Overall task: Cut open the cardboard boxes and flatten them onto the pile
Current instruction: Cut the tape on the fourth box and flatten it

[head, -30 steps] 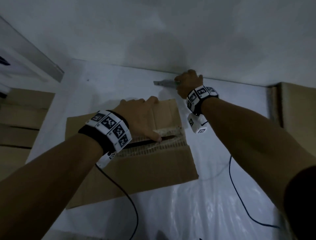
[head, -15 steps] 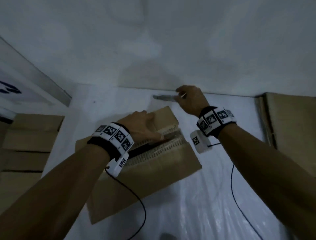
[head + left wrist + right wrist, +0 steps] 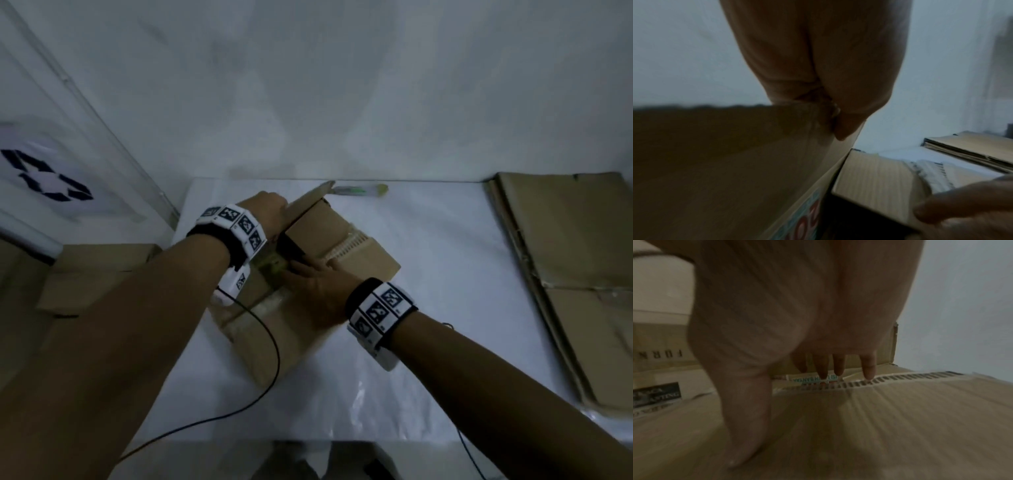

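- My left hand [image 3: 265, 209] grips a raised flap [image 3: 306, 202] of the cardboard box [image 3: 342, 240]; in the left wrist view my thumb and fingers [image 3: 844, 128] pinch the flap's upper edge.
- My right hand [image 3: 315, 291] lies flat on the box's near top panel, fingers [image 3: 868, 368] straight and spread, the tips at the torn corrugated edge along the middle seam.
- The box sits in the middle of the white surface [image 3: 445, 274], partly opened, with a dark gap showing under the lifted flap.
- A box cutter [image 3: 359, 189] with a green end lies on the surface just beyond the box, near the wall, touching neither hand.
- A pile of flattened cardboard [image 3: 575, 274] lies at the right side of the surface, well apart from the box.
- More cardboard boxes [image 3: 96, 270] stand to the left, below a recycling sign [image 3: 44, 180].
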Motion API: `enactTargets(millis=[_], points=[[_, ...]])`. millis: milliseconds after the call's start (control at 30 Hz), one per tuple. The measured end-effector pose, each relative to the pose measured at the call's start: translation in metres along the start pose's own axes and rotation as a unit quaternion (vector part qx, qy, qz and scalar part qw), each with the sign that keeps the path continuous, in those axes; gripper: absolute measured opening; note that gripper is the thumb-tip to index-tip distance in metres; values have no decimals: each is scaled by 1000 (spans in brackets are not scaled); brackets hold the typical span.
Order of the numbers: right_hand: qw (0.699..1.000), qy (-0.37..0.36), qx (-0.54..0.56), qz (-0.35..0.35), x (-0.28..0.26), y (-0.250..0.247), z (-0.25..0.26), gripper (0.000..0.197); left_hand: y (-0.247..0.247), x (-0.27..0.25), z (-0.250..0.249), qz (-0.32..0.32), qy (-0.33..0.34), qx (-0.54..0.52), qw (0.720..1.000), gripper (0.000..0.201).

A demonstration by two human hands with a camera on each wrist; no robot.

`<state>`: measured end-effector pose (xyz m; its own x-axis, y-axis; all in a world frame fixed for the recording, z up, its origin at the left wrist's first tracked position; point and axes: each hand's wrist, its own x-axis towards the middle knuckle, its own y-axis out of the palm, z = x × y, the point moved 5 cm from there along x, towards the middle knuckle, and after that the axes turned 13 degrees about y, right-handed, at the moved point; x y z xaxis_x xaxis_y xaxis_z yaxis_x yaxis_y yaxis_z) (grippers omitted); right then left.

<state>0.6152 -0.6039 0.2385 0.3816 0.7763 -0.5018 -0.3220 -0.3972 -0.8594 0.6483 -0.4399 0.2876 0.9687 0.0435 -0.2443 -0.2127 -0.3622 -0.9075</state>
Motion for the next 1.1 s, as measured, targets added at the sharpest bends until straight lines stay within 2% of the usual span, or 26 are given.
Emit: enactTargets(millis=[67, 100, 167, 233, 300, 367, 400, 433, 500, 533, 567, 600, 633, 700, 767, 867, 1000, 1033, 1100], points=[[999, 29, -28, 0, 1, 1, 7, 96, 4, -30, 27, -4, -19, 1, 1000, 21], [997, 42, -54, -23, 0, -5, 9, 93, 6, -47, 40, -18, -31, 3, 999, 22], [988, 51, -96, -109, -5, -23, 11, 74, 3, -81, 63, -77, -50, 3, 996, 24], [971, 23, -94, -218, -14, -42, 12, 47, -1, -111, 86, -136, -78, -4, 988, 26], [947, 14, -67, -315, -27, -57, -2, 29, -3, -135, 110, -182, -127, -21, 975, 30], [936, 41, -25, -348, -41, -63, -25, 14, -5, -158, 132, -227, -187, -53, 954, 18], [943, 61, -13, -327, -46, -61, -37, 14, -4, -169, 142, -244, -226, -71, 940, 16], [956, 83, -11, -280, -48, -55, -48, 21, 0, -179, 150, -253, -261, -93, 927, 30], [982, 125, -24, -140, -52, -31, -62, 44, 11, -195, 160, -254, -306, -119, 910, 67], [985, 160, -2, -68, -56, -18, -66, 52, 18, -198, 164, -234, -310, -95, 917, 77], [980, 193, 49, -14, -59, -7, -66, 55, 27, -199, 166, -197, -297, -50, 933, 80], [972, 211, 101, 11, -62, 1, -63, 54, 39, -198, 163, -149, -273, 4, 950, 73], [967, 213, 139, 8, -62, 6, -58, 53, 53, -195, 162, -106, -241, 46, 964, 61], [959, 215, 182, 6, -56, 14, -42, 58, 78, -190, 147, -65, -200, 42, 977, 48], [945, 219, 243, 28, -42, 26, -21, 80, 100, -184, 130, -45, -197, -40, 979, 69], [927, 222, 294, 70, -14, 49, 5, 120, 116, -177, 117, 3, -229, -164, 959, 111], [917, 248, 308, 53, 6, 71, 17, 151, 118, -180, 113, 40, -147, -170, 974, 161], [914, 247, 319, 40, 7, 70, 18, 155, 119, -181, 112, 49, -125, -169, 976, 167], [912, 245, 328, 36, 8, 66, 19, 154, 124, -184, 111, 64, -88, -156, 982, 164]])
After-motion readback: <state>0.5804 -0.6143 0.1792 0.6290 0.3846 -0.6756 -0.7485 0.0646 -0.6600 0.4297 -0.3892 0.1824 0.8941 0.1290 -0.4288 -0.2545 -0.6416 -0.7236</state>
